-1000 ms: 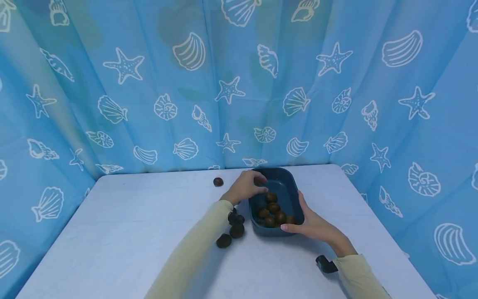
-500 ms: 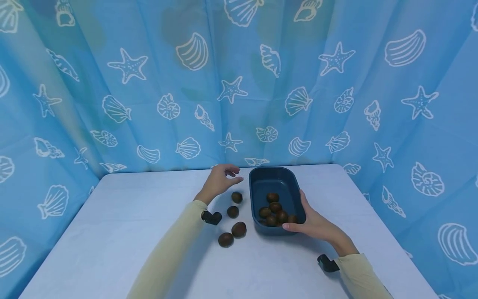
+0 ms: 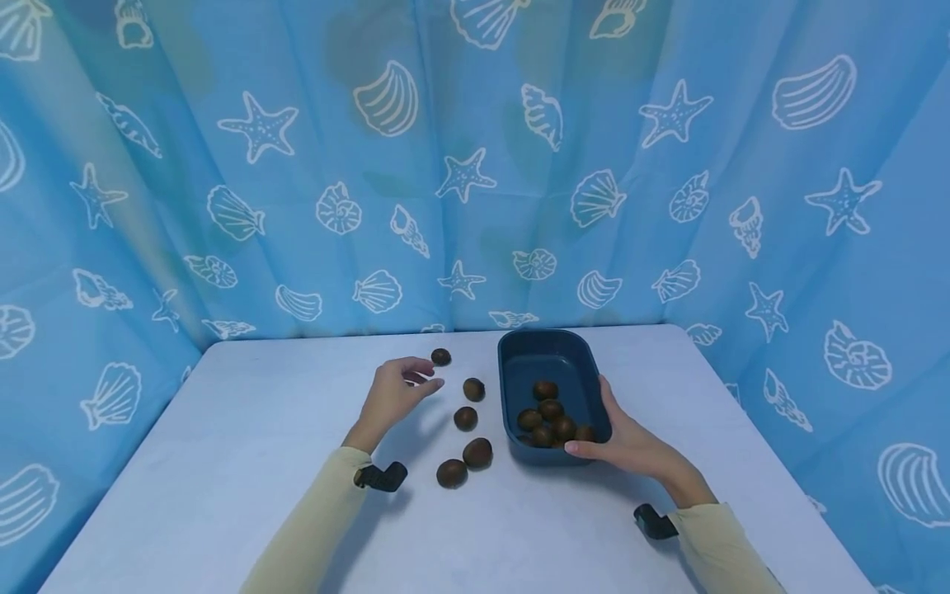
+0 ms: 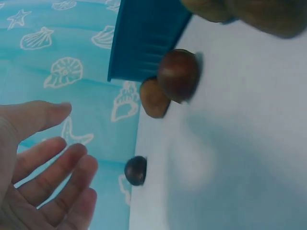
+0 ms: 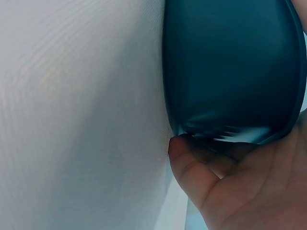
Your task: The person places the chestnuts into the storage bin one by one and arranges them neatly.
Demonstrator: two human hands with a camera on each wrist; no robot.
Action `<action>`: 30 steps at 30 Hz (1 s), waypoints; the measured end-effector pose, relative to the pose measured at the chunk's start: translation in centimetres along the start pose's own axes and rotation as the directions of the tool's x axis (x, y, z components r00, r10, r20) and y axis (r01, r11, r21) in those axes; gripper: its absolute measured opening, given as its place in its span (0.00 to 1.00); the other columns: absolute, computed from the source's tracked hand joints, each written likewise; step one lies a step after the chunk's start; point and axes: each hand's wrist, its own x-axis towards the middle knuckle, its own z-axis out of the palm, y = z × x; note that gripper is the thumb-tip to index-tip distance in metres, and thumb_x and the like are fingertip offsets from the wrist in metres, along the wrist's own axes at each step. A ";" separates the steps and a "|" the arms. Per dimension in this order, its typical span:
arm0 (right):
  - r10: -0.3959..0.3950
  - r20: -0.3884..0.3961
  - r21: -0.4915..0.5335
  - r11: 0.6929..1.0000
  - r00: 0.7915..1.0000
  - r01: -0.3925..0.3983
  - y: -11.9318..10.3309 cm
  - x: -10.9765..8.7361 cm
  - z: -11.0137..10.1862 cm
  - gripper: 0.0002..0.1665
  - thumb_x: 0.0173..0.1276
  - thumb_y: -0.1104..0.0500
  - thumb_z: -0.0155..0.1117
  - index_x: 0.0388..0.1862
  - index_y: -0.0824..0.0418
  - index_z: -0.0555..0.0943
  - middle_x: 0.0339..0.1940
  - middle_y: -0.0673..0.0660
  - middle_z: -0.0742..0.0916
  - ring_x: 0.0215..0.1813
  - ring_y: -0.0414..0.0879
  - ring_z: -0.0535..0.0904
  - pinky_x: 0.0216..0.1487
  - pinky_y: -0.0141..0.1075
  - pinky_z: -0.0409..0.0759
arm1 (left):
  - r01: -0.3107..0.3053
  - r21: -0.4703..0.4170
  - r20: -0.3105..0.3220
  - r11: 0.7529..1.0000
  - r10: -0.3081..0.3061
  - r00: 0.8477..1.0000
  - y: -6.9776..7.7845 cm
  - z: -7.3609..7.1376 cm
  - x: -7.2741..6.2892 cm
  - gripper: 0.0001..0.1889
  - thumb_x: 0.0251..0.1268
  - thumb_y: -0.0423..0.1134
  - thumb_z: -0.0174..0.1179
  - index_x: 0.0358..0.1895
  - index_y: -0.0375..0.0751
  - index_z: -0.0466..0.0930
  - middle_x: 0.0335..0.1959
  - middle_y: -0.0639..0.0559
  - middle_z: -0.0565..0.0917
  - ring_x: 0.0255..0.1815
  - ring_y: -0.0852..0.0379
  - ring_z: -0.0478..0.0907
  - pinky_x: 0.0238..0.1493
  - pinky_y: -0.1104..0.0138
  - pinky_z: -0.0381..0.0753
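Note:
My left hand (image 3: pixel 397 392) hovers over the table left of the box, fingers loosely bent and thumb apart; the left wrist view shows nothing in its fingers (image 4: pixel 79 175). Closest to its fingertips lies a round brown fruit (image 3: pixel 441 357) at the back. More brown fruits (image 3: pixel 473 389) form a loose line down the box's left side, two larger-looking ones (image 3: pixel 477 454) in front. My right hand (image 3: pixel 631 441) grips the near right corner of the dark blue box (image 3: pixel 512 437), thumb (image 5: pixel 187 165) on the outside. Several brown fruits (image 3: pixel 551 410) sit bunched in the box's near half.
A white cloth covers the table (image 3: pixel 297 462). Behind it and along both sides hangs a blue curtain (image 3: pixel 475 247) with white shell and starfish prints. A small black wrist camera (image 3: pixel 386 477) sits at each sleeve cuff.
My left hand has moved from over the box, leftward and toward me, uncovering fruits on the table. My right hand keeps its grip on the box, which stays in place.

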 end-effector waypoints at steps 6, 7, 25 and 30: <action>-0.005 0.000 -0.006 1.000 1.000 0.005 0.0 0.1 0.1 0.79 0.63 0.34 0.72 0.83 0.48 0.19 0.88 0.64 0.38 0.86 0.72 0.41 0.75 0.76 0.54 | 0.051 0.039 0.017 0.998 -0.052 0.999 -1.4 -0.5 -2.5 0.19 0.63 0.44 0.72 0.54 0.39 0.86 0.49 0.47 0.90 0.49 0.50 0.87 0.52 0.55 0.87; -0.006 0.000 -0.006 1.000 1.000 0.006 0.0 0.1 0.0 0.79 0.63 0.35 0.72 0.83 0.49 0.19 0.88 0.64 0.38 0.86 0.72 0.41 0.75 0.76 0.54 | 0.057 0.044 0.025 0.997 -0.058 0.998 -1.6 -0.5 -2.9 0.19 0.63 0.43 0.72 0.54 0.39 0.87 0.48 0.48 0.90 0.49 0.51 0.87 0.51 0.56 0.87; 0.005 -0.007 0.002 1.000 1.000 -0.005 -0.2 0.1 0.0 0.79 0.63 0.36 0.72 0.83 0.48 0.19 0.88 0.64 0.38 0.86 0.72 0.40 0.76 0.75 0.53 | -0.035 0.028 0.246 0.999 0.027 0.969 -2.2 0.6 -8.3 0.17 0.58 0.40 0.74 0.49 0.38 0.89 0.43 0.50 0.91 0.41 0.57 0.87 0.40 0.68 0.84; -0.002 -0.017 0.001 1.000 1.000 0.002 -0.1 -0.1 0.1 0.78 0.63 0.36 0.72 0.83 0.47 0.20 0.88 0.63 0.38 0.86 0.72 0.40 0.75 0.75 0.54 | -0.080 0.013 0.295 0.997 0.073 0.953 -1.9 1.1 -8.7 0.19 0.57 0.41 0.75 0.50 0.37 0.88 0.45 0.48 0.91 0.42 0.57 0.85 0.39 0.69 0.83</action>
